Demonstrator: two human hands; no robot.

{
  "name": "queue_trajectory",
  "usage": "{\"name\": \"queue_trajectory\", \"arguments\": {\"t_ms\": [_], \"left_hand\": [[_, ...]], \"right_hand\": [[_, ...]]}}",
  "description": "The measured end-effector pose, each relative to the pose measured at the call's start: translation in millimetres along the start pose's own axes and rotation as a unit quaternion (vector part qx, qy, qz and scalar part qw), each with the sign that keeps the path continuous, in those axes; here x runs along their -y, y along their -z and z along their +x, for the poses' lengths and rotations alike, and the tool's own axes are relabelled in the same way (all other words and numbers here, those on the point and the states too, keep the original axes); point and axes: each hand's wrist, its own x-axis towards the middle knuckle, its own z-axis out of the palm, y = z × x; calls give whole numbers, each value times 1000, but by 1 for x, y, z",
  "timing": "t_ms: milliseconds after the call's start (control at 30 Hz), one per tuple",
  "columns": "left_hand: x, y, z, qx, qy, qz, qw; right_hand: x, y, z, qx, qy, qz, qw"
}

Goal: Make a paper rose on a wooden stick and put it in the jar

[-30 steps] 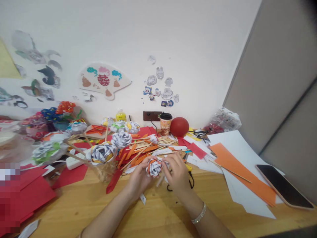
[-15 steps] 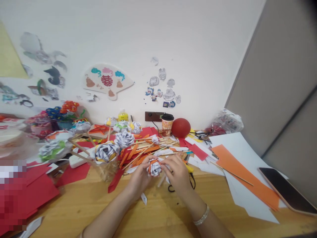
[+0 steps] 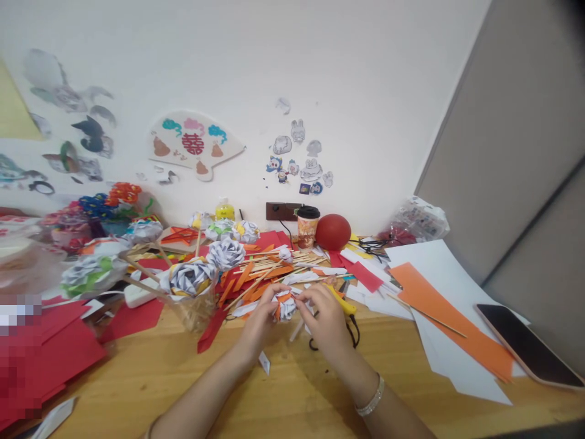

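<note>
A small paper flower (image 3: 286, 308) of white and orange folded strips is held above the wooden table, between my two hands. My left hand (image 3: 261, 317) grips it from the left, fingers curled round its side. At its upper right edge, my right hand (image 3: 323, 311) pinches the orange paper between thumb and fingers. A yellow-handled tool (image 3: 342, 300), partly hidden, lies behind my right hand with a black cord loop below it. Under my left hand a small white paper scrap (image 3: 264, 363) rests on the table.
To the left, a clear cup (image 3: 195, 314) holds large paper flowers (image 3: 189, 277) on sticks. Wooden sticks (image 3: 265, 263) and orange strips are heaped behind my hands, near a paper coffee cup (image 3: 308, 228) and red balloon (image 3: 333, 231). Orange paper (image 3: 452, 317) and a phone (image 3: 530, 344) lie right.
The flower has turned slightly in my hands, showing more orange on top. My right fingers have shifted a little up and left along its edge. The camera view has moved slightly.
</note>
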Motion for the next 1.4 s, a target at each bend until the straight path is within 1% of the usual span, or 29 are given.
{"name": "queue_trajectory", "arguments": {"t_ms": [133, 300, 400, 600, 767, 833, 933, 1067, 1167, 1300, 1400], "left_hand": [[0, 0, 0, -3, 2, 11, 1000], [1, 0, 2, -5, -2, 0, 1000], [0, -1, 1, -6, 2, 0, 1000], [-3, -3, -2, 5, -8, -7, 1000], [-1, -1, -1, 7, -1, -11, 1000], [-1, -1, 0, 0, 1, -17, 1000], [-2, -2, 0, -6, 6, -39, 999], [-7, -3, 0, 14, 2, -112, 994], [-10, -3, 0, 0, 7, -149, 989], [-12, -4, -1, -13, 4, -151, 988], [-12, -6, -3, -3, 15, -131, 991]], "right_hand": [[-1, -1, 0, 19, 10, -11, 1000], [-1, -2, 1, 23, 93, -118, 988], [-1, -1, 0, 10, 111, -133, 985], [-1, 2, -2, -18, 85, -112, 990], [-1, 0, 0, 8, 107, -112, 988], [-1, 0, 1, 23, 103, -103, 989], [-2, 1, 1, 33, 82, -83, 993], [0, 6, 2, -8, 31, -31, 999], [1, 7, 1, -24, 7, 9, 1000], [2, 4, 0, -8, -2, 47, 999], [1, 3, 1, 6, -11, 75, 997]]}}
